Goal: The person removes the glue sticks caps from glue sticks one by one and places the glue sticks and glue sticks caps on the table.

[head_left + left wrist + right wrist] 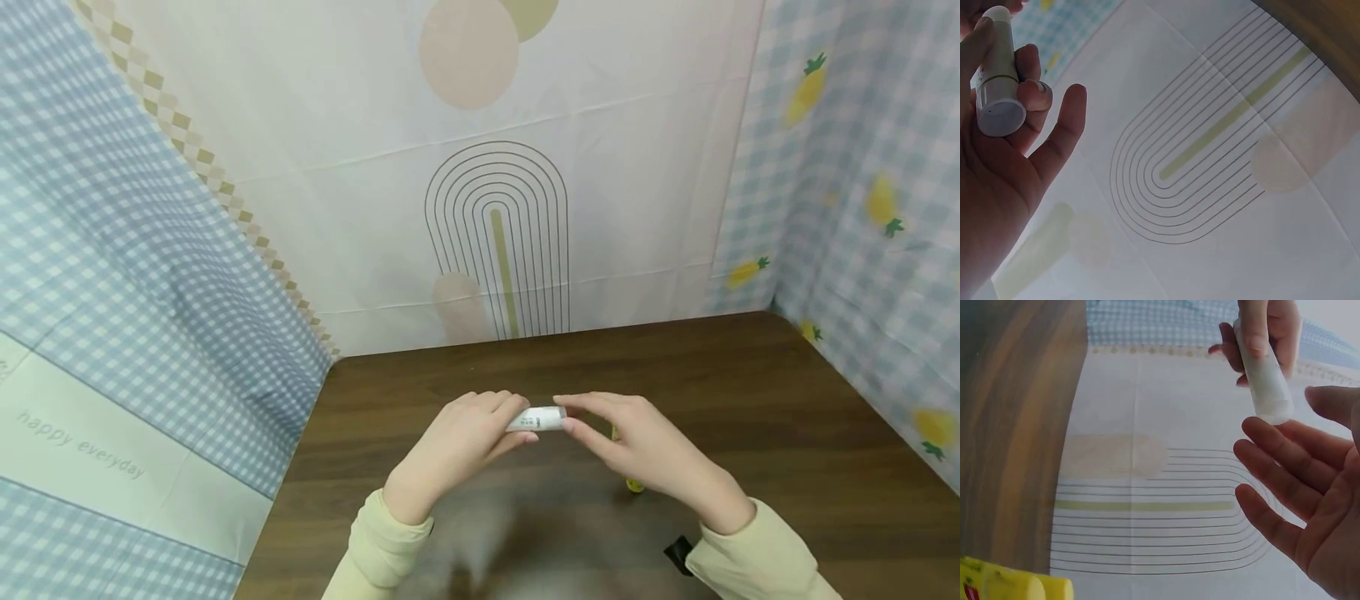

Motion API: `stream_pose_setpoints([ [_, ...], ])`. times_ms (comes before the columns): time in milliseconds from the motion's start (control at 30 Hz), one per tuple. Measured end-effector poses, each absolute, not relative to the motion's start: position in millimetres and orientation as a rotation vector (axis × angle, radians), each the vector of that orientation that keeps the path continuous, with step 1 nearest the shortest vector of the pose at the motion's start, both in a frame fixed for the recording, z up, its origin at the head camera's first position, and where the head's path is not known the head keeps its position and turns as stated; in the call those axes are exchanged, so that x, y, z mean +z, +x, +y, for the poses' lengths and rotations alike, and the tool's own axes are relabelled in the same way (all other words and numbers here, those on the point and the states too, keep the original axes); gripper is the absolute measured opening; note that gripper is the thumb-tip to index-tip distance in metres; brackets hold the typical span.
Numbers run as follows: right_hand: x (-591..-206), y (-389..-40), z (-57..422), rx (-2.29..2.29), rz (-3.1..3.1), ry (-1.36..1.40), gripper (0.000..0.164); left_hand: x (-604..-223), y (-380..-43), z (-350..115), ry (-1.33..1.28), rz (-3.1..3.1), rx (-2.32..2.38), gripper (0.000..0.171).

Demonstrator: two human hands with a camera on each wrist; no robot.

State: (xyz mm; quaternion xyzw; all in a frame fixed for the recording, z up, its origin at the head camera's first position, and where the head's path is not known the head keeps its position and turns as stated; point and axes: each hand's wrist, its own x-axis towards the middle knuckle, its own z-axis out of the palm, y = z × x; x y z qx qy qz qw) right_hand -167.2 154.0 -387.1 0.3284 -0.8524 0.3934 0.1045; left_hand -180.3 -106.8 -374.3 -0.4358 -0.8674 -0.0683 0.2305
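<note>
A white glue stick (542, 418) with small grey print lies sideways above the table, gripped by my left hand (461, 442). In the left wrist view its round end (1001, 117) points out past the palm, with fingers curled round the tube. My right hand (648, 437) is at the other end of the tube, its fingertips right at the rim. From the right wrist the fingers of that hand (1310, 481) look spread and nearly straight, and the thumb stands away from the tube.
A yellow tube-shaped thing (1016, 584) lies on the brown wooden table (420, 379), mostly hidden behind my right hand in the head view. A small black object (678, 554) is beside the right sleeve. Patterned cloth curtains (360, 233) hang behind and at both sides.
</note>
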Motion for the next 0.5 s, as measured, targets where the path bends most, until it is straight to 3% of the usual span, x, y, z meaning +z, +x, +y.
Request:
stream_pose_setpoints([
  [500, -400, -169, 150, 1.210, -2.499, 1.028, 0.026, -379, -175, -101, -1.258, -2.430, -0.163, 0.029],
])
